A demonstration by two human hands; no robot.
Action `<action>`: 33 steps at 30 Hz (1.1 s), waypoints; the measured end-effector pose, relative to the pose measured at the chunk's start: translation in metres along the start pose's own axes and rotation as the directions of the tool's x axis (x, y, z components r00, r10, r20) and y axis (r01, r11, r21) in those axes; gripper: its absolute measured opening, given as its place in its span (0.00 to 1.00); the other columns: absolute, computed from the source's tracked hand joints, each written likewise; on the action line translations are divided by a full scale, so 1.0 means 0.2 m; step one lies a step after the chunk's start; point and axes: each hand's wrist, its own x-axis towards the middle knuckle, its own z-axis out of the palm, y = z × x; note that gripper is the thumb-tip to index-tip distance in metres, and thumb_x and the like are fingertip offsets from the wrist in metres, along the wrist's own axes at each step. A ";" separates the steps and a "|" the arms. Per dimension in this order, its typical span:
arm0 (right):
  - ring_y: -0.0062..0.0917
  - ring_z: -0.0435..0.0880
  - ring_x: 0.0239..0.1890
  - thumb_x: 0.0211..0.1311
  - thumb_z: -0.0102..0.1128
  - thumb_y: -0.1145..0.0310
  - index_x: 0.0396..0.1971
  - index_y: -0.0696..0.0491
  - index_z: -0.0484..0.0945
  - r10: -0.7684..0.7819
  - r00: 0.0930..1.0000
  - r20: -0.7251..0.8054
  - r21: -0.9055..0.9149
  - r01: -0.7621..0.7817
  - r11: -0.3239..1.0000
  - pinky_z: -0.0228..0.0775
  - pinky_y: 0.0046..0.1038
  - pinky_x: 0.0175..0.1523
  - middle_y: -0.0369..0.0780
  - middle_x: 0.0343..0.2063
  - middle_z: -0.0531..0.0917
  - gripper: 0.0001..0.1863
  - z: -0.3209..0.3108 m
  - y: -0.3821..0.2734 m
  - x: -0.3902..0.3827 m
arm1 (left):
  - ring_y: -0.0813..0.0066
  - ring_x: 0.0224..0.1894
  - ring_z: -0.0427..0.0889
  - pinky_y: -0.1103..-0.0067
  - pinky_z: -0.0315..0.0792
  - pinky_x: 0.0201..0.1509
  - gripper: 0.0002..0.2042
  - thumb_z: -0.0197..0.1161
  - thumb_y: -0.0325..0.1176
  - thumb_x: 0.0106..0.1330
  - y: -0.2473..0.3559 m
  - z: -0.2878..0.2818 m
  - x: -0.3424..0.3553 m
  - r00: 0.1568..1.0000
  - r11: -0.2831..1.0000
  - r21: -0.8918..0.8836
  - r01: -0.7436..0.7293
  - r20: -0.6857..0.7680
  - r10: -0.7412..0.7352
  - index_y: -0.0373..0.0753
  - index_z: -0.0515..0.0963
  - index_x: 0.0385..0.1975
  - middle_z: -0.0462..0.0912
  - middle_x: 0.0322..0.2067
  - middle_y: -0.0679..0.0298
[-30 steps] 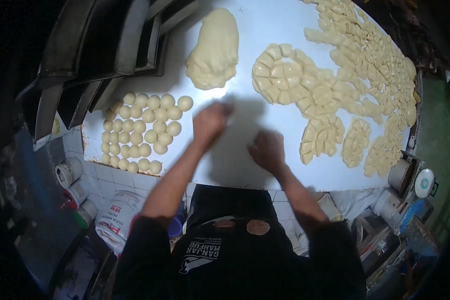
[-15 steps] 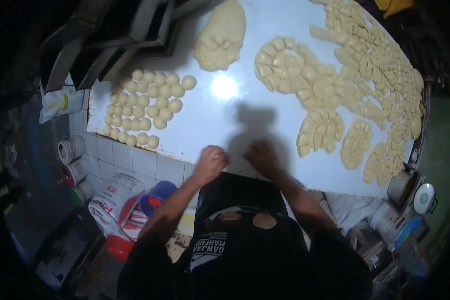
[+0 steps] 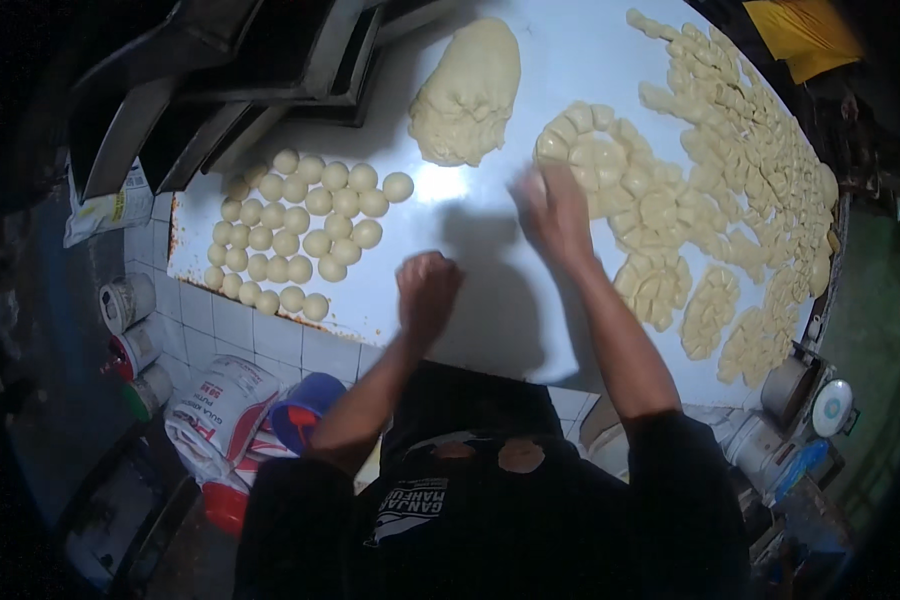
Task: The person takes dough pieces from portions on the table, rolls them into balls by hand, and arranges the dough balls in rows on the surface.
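Observation:
My left hand [image 3: 430, 288] hovers over the near part of the white table, fingers curled in; whatever it may hold is hidden. Farther out, my right hand [image 3: 554, 205] is at the near left edge of a round of cut dough pieces [image 3: 595, 160], its fingertips smeared by motion. Whether it grips a piece cannot be made out. At the left, small smooth dough balls [image 3: 295, 220] lie in loose rows. A large lump of dough [image 3: 467, 95] rests beyond both hands. Many more cut dough pieces [image 3: 745, 130] spread across the right side.
Dark metal trays [image 3: 260, 90] jut over the table's far left corner. The white table [image 3: 485, 330] ends just before my body. Below it at left stand a sack [image 3: 220, 405], a purple bucket [image 3: 315, 390] and several tubs; pots [image 3: 790, 380] are at the right.
My right hand has moved forward from the table's near edge to the cut dough. The left hand has lifted slightly forward, still curled. The whole view has shifted a little.

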 end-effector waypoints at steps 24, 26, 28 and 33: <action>0.44 0.80 0.53 0.62 0.72 0.60 0.38 0.54 0.83 0.398 0.608 0.687 -0.565 0.103 0.819 0.70 0.49 0.56 0.44 0.44 0.84 0.14 0.00 0.14 -0.79 | 0.57 0.50 0.81 0.62 0.75 0.54 0.18 0.73 0.44 0.61 -0.26 -0.09 -0.17 0.865 0.871 0.074 -0.486 -0.102 0.492 0.38 0.82 0.43 0.84 0.48 0.52; 0.43 0.81 0.51 0.61 0.73 0.61 0.36 0.54 0.83 -0.075 0.986 0.147 -0.443 0.134 0.886 0.70 0.47 0.55 0.43 0.39 0.83 0.13 0.09 0.15 -0.69 | 0.54 0.51 0.80 0.61 0.73 0.54 0.15 0.74 0.41 0.60 0.05 -0.04 0.10 0.880 0.906 -0.066 -0.419 -0.275 0.387 0.42 0.81 0.42 0.82 0.45 0.56; 0.42 0.80 0.49 0.60 0.73 0.59 0.34 0.53 0.82 -0.130 0.991 0.017 -0.366 0.127 0.922 0.70 0.46 0.54 0.42 0.37 0.82 0.13 0.21 0.18 -0.79 | 0.54 0.48 0.82 0.60 0.74 0.53 0.14 0.75 0.38 0.60 0.16 0.21 -0.10 0.966 0.937 0.236 -0.259 0.071 0.249 0.42 0.81 0.41 0.83 0.41 0.58; 0.45 0.76 0.45 0.61 0.73 0.59 0.36 0.52 0.80 0.076 0.872 0.484 -0.315 0.093 0.945 0.67 0.46 0.52 0.45 0.38 0.80 0.14 -0.07 0.30 -0.85 | 0.54 0.44 0.80 0.59 0.73 0.50 0.08 0.74 0.37 0.63 -0.14 0.06 -0.28 0.936 0.867 -0.355 -0.349 -0.082 0.343 0.41 0.82 0.32 0.82 0.35 0.59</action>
